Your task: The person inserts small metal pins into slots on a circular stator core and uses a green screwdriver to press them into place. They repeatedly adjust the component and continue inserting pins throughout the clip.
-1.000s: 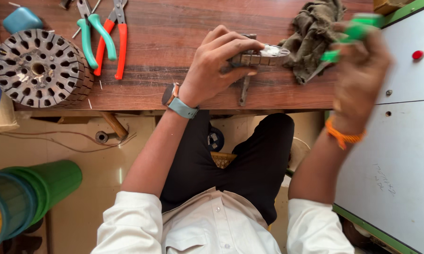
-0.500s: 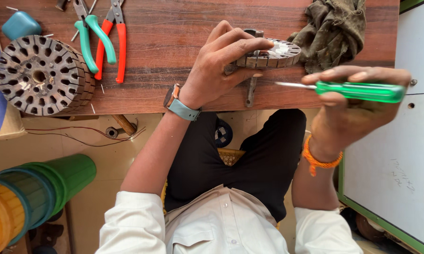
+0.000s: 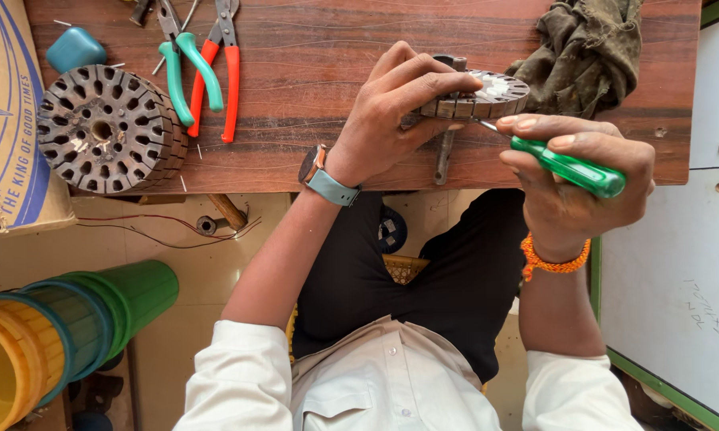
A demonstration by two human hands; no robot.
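On the wooden surface (image 3: 312, 72), the left hand (image 3: 391, 112) pinched a round slotted metal disc (image 3: 479, 94) while the right hand (image 3: 571, 179) gripped a green-handled screwdriver (image 3: 567, 166) against it.

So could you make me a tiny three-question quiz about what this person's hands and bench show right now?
1. True or false: the right hand holds a green-handled screwdriver.
2. What does the left hand grip? A) slotted metal disc B) pliers C) rag
3. Which colours are the handles of the two pliers on the wooden bench?

Key: 1 true. 2 A, the slotted metal disc. 3 green pliers, red pliers.
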